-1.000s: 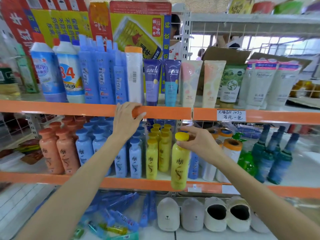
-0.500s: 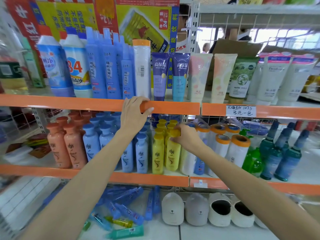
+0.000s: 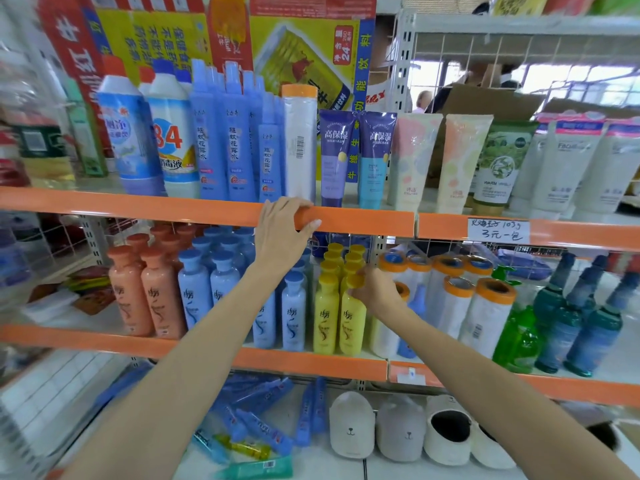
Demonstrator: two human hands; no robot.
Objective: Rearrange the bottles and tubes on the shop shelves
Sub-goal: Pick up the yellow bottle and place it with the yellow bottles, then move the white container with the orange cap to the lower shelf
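Yellow bottle at mid shelf front edge, right hand gripping its cap; left hand curled over upper shelf edge.

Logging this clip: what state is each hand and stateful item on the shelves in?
left hand: grips the upper shelf edge
right hand: holds the front yellow bottle by its neck
front yellow bottle: upright, capped, in its row
green pump bottle: upright
teal tube: lying flat
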